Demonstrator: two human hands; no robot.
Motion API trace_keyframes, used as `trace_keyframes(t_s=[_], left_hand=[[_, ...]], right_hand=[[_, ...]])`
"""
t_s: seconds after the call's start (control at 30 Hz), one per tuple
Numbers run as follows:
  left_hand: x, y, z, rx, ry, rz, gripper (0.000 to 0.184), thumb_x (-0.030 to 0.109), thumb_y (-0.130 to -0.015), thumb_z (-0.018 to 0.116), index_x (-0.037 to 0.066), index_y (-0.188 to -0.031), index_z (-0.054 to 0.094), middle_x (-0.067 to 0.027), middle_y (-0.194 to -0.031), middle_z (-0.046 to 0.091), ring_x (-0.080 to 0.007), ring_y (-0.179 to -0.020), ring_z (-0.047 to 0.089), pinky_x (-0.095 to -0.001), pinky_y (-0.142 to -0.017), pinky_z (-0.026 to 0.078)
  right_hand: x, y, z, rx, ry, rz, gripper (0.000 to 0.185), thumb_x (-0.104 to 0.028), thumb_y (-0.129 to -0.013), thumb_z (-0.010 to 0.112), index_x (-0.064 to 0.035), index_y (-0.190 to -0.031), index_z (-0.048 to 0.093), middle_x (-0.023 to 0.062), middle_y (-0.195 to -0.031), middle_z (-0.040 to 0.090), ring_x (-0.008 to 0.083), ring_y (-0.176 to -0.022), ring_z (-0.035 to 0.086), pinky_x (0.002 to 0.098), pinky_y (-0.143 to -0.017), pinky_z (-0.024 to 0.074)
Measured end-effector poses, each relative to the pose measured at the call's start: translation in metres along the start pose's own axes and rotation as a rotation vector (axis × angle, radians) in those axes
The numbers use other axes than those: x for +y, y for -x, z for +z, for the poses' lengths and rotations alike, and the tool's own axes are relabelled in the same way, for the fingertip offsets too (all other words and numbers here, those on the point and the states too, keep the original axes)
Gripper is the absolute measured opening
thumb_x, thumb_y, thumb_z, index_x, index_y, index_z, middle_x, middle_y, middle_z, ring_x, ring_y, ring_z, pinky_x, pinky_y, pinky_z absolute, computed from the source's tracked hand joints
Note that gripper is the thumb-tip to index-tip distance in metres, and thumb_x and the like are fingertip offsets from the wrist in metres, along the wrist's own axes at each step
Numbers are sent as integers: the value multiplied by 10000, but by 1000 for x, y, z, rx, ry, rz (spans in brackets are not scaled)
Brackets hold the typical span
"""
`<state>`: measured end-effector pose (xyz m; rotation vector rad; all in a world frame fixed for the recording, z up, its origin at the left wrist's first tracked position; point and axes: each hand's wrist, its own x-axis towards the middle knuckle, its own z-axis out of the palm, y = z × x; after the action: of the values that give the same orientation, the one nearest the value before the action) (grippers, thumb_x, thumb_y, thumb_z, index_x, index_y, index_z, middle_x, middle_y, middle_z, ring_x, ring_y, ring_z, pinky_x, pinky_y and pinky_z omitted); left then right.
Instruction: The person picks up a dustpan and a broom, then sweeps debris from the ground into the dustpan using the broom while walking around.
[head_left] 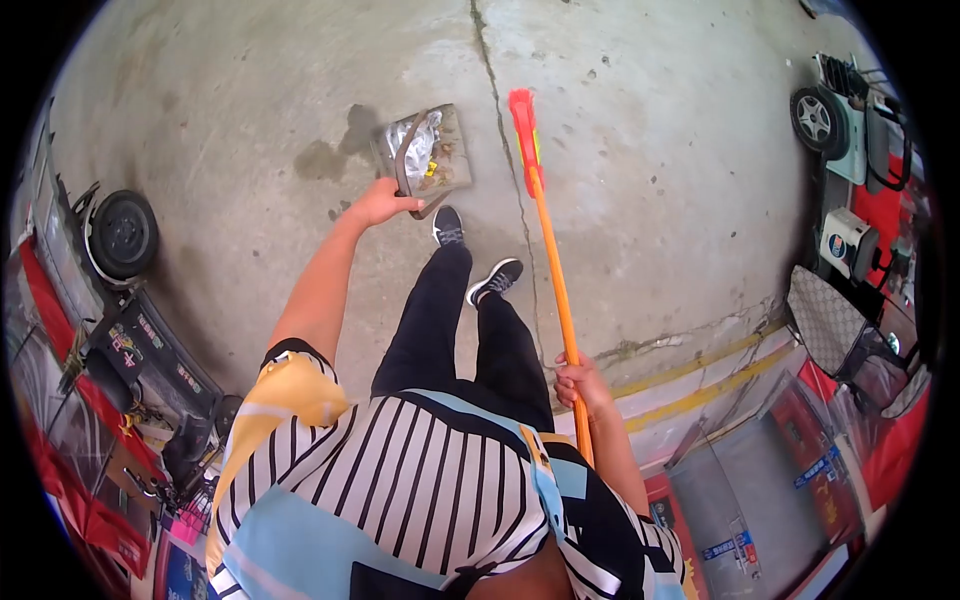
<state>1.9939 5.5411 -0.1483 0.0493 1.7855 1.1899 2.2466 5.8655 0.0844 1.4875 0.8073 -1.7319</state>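
Note:
My left hand [382, 203] is closed around the handle of a worn, dirty dustpan [455, 140], held out in front of my feet. Inside the pan lie a crumpled silvery wrapper [412, 150], a small yellow scrap [431, 168] and brown dirt. A broom [555, 265] with an orange stick slants along my right side, gripped by my right hand [583, 386] with the fingers wrapped round it. Its red and yellow-green head points away from me, to the right of the dustpan.
Stained concrete with a long crack [507, 150] surrounds my shoes [450, 228]. Parked vehicles show a black wheel [122, 235] at left and another wheel [818, 122] at upper right. Yellow lines [700, 393] and a grey panel with red edges [740, 490] lie at lower right.

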Motion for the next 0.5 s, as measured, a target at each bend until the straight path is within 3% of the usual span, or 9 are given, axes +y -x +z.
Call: trace_keyframes(t_s=[0.13,0.23,0.33,0.47,0.5], left_hand=[[12,76,4,55,-62,-104,330,317,-697,683,6,-763,595,-19,-646,532,-112,-616,460,-276,-581,382],[2,128,11,114,-54,-110,314,311,-704,680,20,-708,563,8,-609,468,-102,-586,402,-277,-538,341],[-25,174,28,186,-3,-29,316,315,-709,678,27,-693,551,14,-600,447,-101,-584,389,-275,-535,335],[-51,234,53,278,20,-53,325,325,-712,679,15,-757,594,-18,-659,527,-106,-636,456,-274,-593,380],[-60,244,61,290,39,-45,337,329,-711,680,8,-781,603,-30,-684,549,-113,-656,475,-278,-614,394]], right_hand=[[22,-19,-31,50,-22,26,127,-30,-742,509,-85,-804,413,-15,-477,339,87,-340,334,243,-321,280],[59,-59,-58,-82,-131,115,100,-44,-744,501,-85,-725,411,-27,-476,335,81,-347,329,244,-343,293],[101,-60,-57,-112,15,128,99,-52,-736,503,-87,-710,415,-29,-477,335,79,-344,325,243,-335,290],[146,-18,-80,24,238,-29,124,-40,-726,518,-80,-811,438,-5,-486,348,102,-325,333,256,-305,276],[159,-14,-93,18,260,-50,220,-22,-716,529,-83,-903,432,7,-495,358,117,-327,348,264,-295,279]])
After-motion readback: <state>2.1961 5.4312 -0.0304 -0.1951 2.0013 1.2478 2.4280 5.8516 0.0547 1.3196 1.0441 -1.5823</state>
